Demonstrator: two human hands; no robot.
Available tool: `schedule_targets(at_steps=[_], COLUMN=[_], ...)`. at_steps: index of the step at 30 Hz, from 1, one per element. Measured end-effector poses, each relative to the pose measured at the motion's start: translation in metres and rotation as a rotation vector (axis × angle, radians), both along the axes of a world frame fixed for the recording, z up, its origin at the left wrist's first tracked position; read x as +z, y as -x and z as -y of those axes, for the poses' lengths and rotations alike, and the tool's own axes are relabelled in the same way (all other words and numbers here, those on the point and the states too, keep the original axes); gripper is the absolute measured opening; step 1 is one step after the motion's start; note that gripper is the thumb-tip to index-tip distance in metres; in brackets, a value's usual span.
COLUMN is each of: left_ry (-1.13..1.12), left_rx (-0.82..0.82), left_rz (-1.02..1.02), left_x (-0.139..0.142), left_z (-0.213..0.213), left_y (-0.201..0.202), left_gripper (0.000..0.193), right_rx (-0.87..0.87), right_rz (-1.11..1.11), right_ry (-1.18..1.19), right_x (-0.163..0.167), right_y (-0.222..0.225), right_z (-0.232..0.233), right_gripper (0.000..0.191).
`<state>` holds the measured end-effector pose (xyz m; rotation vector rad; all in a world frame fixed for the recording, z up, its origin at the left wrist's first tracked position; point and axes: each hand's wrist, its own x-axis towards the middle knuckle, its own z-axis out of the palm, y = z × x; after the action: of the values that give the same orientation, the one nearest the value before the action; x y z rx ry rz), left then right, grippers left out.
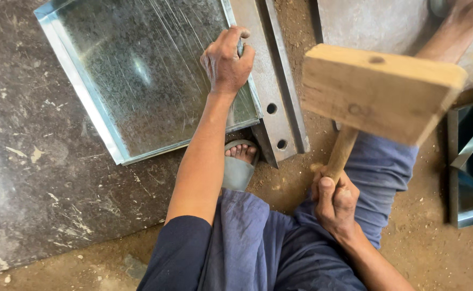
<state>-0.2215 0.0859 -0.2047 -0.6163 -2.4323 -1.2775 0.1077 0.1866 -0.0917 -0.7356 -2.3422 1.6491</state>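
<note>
Left hand (pixel 227 60) clamps the right edge of the shiny galvanised sheet-metal tray (pixel 139 75) against the grey steel angle bar (pixel 271 81). Right hand (pixel 334 202) grips the raised wooden mallet (pixel 379 91).

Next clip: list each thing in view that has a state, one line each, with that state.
Left hand: closed over the right edge of the sheet.
Right hand: gripping the mallet handle.
Wooden mallet: raised, head in the air.
Galvanised sheet: flat, edges folded up, one side resting on the bar.
Steel bar: lying on the dirt floor, holes exposed.
</note>
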Motion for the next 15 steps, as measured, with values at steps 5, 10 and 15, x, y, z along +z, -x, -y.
schedule_targets(at_steps=[5, 10, 15], left_ry=[0.017, 0.032, 0.035], left_rx=[0.017, -0.005, 0.028], left_rz=[0.029, 0.014, -0.009], left_x=[0.008, 0.009, 0.007], left_z=[-0.001, -0.001, -0.004], left_y=[0.0, -0.003, -0.002], left_gripper=[0.014, 0.012, 0.013], right_rx=[0.208, -0.128, 0.106], right_rz=[0.37, -0.017, 0.088], right_ry=[-0.175, 0.23, -0.195], right_x=[-0.019, -0.021, -0.043], right_y=[-0.001, -0.02, -0.022], right_z=[0.0, -0.002, -0.013], right_gripper=[0.033, 0.034, 0.043])
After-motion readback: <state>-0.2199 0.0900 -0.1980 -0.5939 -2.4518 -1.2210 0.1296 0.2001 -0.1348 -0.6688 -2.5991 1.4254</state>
